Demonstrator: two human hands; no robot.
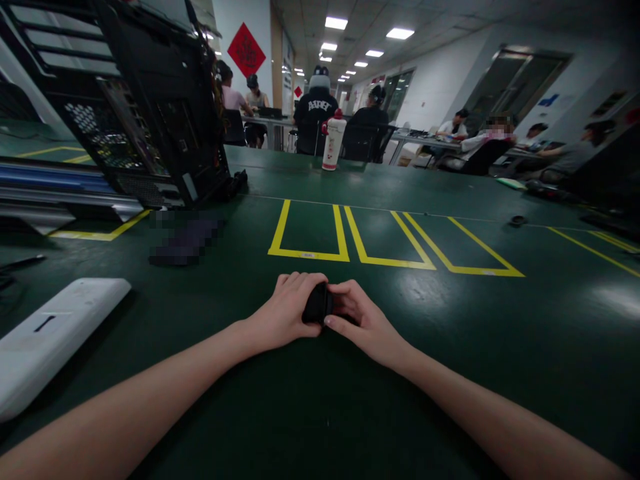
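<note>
A small black object [316, 305] is between my two hands, just above or on the dark green table [320, 400]. My left hand [287, 310] wraps round its left side, fingers over the top and thumb below. On the right side, my right hand [363, 323] has its fingers curled against the same object, with the thumb at its lower edge. The fingers cover much of it, and what it is cannot be made out.
Yellow tape outlines [309, 255] lie beyond my hands. A black computer case [145, 100] stands at the back left, near a dark blurred item [187, 241]. A white device [60, 340] lies left, a white bottle [333, 141] at the far edge. People sit beyond.
</note>
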